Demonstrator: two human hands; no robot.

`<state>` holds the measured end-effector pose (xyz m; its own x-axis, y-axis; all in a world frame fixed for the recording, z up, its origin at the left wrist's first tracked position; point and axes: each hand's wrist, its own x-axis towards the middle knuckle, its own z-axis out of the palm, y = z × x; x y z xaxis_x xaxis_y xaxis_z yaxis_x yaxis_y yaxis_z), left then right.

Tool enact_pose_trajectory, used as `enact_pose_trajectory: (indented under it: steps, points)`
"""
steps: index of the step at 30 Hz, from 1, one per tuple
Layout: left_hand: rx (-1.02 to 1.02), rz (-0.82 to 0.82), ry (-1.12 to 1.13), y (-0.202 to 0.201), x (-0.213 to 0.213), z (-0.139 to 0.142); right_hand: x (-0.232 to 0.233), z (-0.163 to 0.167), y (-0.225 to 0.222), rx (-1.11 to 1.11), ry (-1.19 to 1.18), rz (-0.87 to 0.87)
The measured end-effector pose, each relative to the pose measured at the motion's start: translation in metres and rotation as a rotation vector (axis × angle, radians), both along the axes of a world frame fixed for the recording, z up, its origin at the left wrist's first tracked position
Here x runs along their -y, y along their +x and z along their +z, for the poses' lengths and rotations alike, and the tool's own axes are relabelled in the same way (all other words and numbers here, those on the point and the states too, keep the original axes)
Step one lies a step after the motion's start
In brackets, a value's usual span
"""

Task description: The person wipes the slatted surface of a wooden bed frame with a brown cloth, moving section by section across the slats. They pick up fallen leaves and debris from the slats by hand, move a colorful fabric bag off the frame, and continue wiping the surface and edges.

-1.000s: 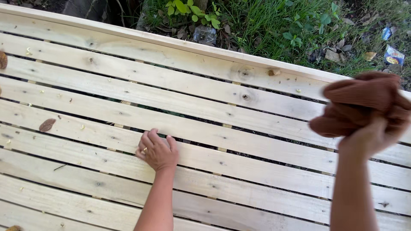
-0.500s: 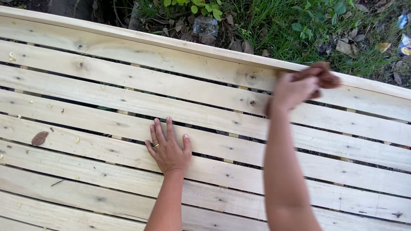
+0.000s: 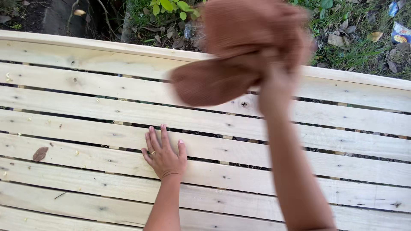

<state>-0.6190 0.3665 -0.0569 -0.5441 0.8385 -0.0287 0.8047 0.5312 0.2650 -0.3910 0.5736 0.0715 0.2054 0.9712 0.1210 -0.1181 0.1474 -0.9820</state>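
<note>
**Cloth raised over the slats, one palm down**

Cloth (image 3: pixel 239 55), a rust-brown rag, sat bunched in our right hand (image 3: pixel 274 81), which was clenched around it and lifted well above the wood, so that a loose flap (image 3: pixel 209 83) hung out to the left. The picture was blurred there, so we could not make out the fingers themselves, only that the rag was gripped from below and held clear of the boards, free to swing.

Our left hand (image 3: pixel 165 156) lay flat and released, fingers spread, a ring on one of them, pressed on a pale plank near the middle of the surface (image 3: pixel 85 115). Placed so, it looked to us like a prop, taking our weight as we leaned over the slats.

Around the hands ran long unfinished boards with dark gaps (image 3: pixel 64 122) between them and knots and screw heads showing. A brown dry leaf (image 3: pixel 40 153) rested on a plank far to the left, well apart from both hands, with small pale chips scattered near it. Beyond the far rail (image 3: pixel 107 45) lay grass (image 3: pixel 351 47), green seedlings, dead leaves and a scrap of bright wrapper (image 3: pixel 401 32).
</note>
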Motion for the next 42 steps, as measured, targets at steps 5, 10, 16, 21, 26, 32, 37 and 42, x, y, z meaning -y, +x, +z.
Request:
enact_pose_trajectory:
  steps: [5, 10, 16, 21, 26, 32, 37, 42]
  points:
    - [-0.026, 0.000, 0.005, 0.001, 0.000, 0.003, -0.022, -0.034, 0.284, -0.037, -0.225, -0.420]
    - [-0.035, -0.009, 0.015, 0.005, 0.003, 0.002, -0.023, -0.093, 0.344, 0.500, -0.661, -0.710]
    - [-0.027, 0.015, -0.002, 0.004, -0.005, 0.010, -0.047, -0.111, 0.044, 0.737, -0.253, -0.885]
    - [0.023, -0.023, -0.064, -0.001, -0.007, 0.026, 0.052, -0.056, -0.317, 0.674, 0.023, 0.323]
    - [0.108, -0.009, -0.062, -0.006, -0.008, 0.032, 0.102, 0.018, -0.400, 0.028, -0.083, 0.845]
    - [0.123, 0.009, -0.282, -0.009, -0.018, 0.021, 0.042, 0.001, -0.241, 0.329, 0.090, 0.629]
    - [0.094, 0.007, -0.035, -0.009, -0.022, 0.015, 0.033, -0.059, -0.130, 0.879, 0.001, 0.093]
    - [0.122, 0.006, 0.004, -0.013, -0.023, 0.005, 0.020, -0.110, -0.193, 1.320, 0.038, -0.003]
